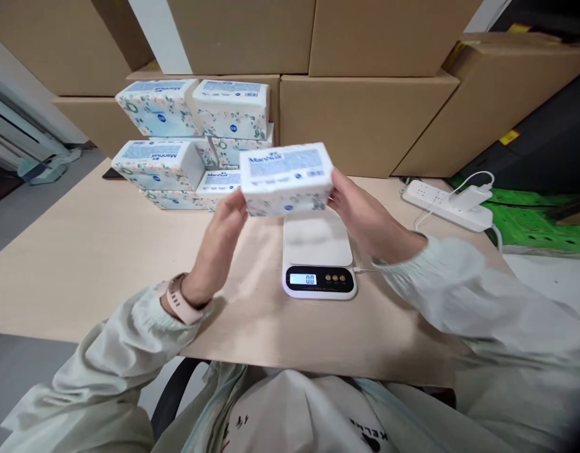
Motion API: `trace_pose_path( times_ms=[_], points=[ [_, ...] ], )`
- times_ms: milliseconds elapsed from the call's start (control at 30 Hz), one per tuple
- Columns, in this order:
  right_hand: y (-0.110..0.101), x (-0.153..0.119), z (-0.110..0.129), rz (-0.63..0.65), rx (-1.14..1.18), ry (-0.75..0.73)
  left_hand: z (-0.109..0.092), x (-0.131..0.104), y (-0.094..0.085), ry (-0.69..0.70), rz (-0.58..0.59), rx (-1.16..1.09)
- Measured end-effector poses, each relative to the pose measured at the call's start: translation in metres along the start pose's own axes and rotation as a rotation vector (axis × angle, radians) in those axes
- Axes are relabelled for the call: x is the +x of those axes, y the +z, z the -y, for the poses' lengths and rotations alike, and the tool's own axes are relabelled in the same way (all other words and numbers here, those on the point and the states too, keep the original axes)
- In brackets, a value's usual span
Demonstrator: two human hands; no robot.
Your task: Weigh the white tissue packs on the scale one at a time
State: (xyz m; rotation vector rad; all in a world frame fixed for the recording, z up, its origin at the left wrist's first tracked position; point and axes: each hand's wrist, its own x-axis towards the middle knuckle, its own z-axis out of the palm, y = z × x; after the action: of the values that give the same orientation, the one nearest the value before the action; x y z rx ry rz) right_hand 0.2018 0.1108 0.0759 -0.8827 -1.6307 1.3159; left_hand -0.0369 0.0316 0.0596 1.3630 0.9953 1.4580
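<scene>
Between my two hands is a tissue pack [287, 177] in white and blue flowered wrapping, held up above the table. My left hand [223, 236] grips its left end and my right hand [360, 217] its right end, fingers closed against the sides. Below and slightly right of the pack sits a white digital scale [318, 245], its lit display reading 0.0. The pack hides the back part of the scale's plate and is apart from its visible surface. More tissue packs [158, 165] of the same kind stand stacked at the back left.
Large cardboard boxes [365, 119] line the table's back edge. A white power strip [445, 204] with a plugged-in adapter lies at the right, and a cable runs from the scale's right side. Beyond the table [82, 270] is a green crate [530, 220].
</scene>
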Motion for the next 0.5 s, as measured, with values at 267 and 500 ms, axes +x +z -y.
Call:
trace_pose_path(
  times_ms=[267, 500],
  points=[
    [-0.026, -0.081, -0.018, -0.082, 0.032, 0.133, 0.039, -0.016, 0.031, -0.121, 0.18, -0.069],
    [-0.05, -0.113, -0.062, -0.41, -0.13, 0.098, 0.062, -0.031, 0.023, -0.238, -0.018, -0.018]
  ],
)
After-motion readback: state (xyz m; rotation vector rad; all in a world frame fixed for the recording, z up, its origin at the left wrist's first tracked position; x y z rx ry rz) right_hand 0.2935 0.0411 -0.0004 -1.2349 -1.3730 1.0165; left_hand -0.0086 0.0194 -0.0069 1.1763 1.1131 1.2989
